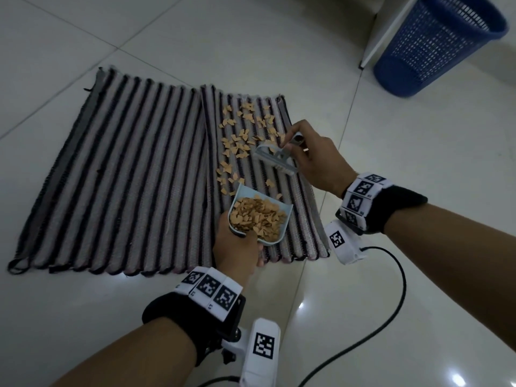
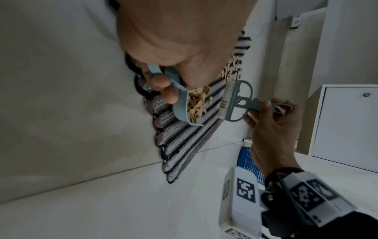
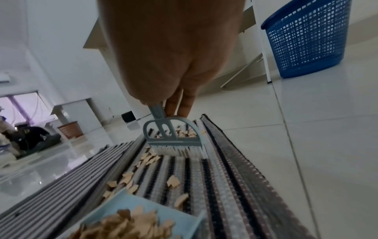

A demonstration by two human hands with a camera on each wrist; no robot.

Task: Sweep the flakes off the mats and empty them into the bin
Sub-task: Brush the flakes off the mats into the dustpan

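**A:** We've got the left hand (image 1: 237,244) wrapped round the handle of the dustpan (image 1: 261,216), which sits on the near part of the right mat (image 1: 279,191) and is already heaped with flakes.

**B:** And the right hand (image 1: 315,160) pinches the brush (image 1: 275,159) by its thin handle, bristles down on the mat just beyond the pan. Loose flakes (image 1: 243,135) lie scattered from the brush to the far end of that mat.

**A:** The left mat (image 1: 125,169) looks bare of them from here. The blue bin (image 1: 435,46) stands well apart, far right on the tiles.

**B:** We'd judge those flakes to be featherlight and dry, so they'll skitter. Short, gentle strokes toward the pan's lip, we reckon.

**A:** The ribbed weave may snag them between the ridges, too. And the mat is soft, so it could bunch under a hard push.

**B:** The pan's full. We'd carry it level, gripped at the handle, or they'll spill off the open front.
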